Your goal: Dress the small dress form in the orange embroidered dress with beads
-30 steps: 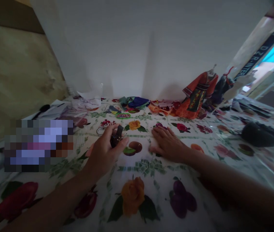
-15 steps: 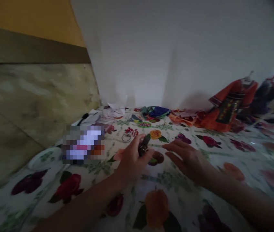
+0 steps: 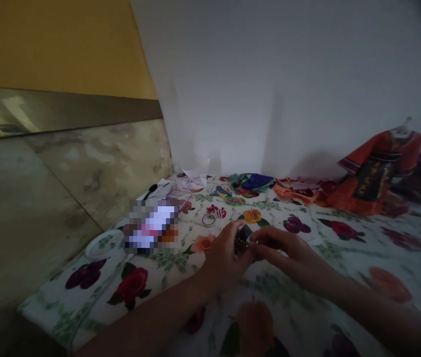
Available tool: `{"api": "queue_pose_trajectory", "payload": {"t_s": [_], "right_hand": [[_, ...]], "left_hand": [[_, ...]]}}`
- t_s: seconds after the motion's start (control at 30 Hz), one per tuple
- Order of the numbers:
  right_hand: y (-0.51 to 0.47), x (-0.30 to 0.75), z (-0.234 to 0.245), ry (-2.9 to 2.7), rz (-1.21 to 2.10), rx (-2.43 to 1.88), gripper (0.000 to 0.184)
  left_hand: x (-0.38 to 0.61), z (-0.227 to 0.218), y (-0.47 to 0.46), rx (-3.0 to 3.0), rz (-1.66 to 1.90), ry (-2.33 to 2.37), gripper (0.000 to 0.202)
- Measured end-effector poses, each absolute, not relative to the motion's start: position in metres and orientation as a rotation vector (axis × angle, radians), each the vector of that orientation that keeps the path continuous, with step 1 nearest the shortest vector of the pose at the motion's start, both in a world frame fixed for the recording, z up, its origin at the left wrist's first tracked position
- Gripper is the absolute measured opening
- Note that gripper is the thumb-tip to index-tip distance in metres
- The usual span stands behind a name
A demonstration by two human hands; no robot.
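Observation:
My left hand (image 3: 224, 255) holds a small dark object studded with tiny beads (image 3: 242, 241), gripped in its fingers above the floral tablecloth (image 3: 280, 277). My right hand (image 3: 288, 250) has come in from the right, and its fingertips pinch the same object. The fingers of both hands hide much of it, so its exact shape cannot be made out. A small metal ring (image 3: 209, 220) lies on the cloth a little to the left of my left hand.
A small dressed costume figure in orange and red (image 3: 376, 173) stands at the back right among fabric scraps (image 3: 253, 182). A round beaded piece (image 3: 235, 201), a white plate (image 3: 102, 244) and a black spoon (image 3: 151, 190) lie on the cloth. A white wall rises behind it.
My right hand has lifted from the cloth and closed on the beaded object in my left hand. The view has swung to the left, shifting everything rightward in the frame.

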State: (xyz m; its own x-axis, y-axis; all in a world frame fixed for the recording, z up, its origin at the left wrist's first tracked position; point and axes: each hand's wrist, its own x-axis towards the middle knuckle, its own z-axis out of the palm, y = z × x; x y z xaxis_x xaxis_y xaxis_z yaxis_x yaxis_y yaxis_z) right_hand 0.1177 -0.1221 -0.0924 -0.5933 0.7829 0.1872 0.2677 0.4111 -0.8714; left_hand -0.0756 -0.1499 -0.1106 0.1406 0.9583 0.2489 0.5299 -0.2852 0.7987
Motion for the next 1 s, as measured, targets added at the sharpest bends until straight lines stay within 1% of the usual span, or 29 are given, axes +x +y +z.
{"api": "queue_pose_trajectory", "payload": {"t_s": [0.1,0.27,0.37,0.57,0.8,1.0], "right_hand": [[-0.123,0.118,-0.098,-2.088,1.037,-0.942,0.017],[-0.125,0.116,-0.107,-2.016,1.015,-1.037,0.017],[-0.128,0.116,-0.108,-2.005,0.941,-1.07,0.016],[-0.127,0.122,-0.11,-2.003,0.841,-1.063,0.02],[-0.124,0.13,-0.114,-2.059,0.729,-1.0,0.017],[-0.12,0.137,-0.105,-2.102,0.551,-0.975,0.018]], "left_hand": [[-0.076,-0.118,-0.149,1.908,1.056,1.394,0.058],[-0.072,-0.124,-0.147,1.95,1.086,1.364,0.061],[-0.07,-0.124,-0.147,1.928,1.092,1.386,0.063],[-0.068,-0.126,-0.148,1.904,1.096,1.406,0.068],[-0.068,-0.126,-0.15,1.904,1.013,1.394,0.068],[-0.07,-0.137,-0.147,1.904,1.008,1.344,0.068]]}}
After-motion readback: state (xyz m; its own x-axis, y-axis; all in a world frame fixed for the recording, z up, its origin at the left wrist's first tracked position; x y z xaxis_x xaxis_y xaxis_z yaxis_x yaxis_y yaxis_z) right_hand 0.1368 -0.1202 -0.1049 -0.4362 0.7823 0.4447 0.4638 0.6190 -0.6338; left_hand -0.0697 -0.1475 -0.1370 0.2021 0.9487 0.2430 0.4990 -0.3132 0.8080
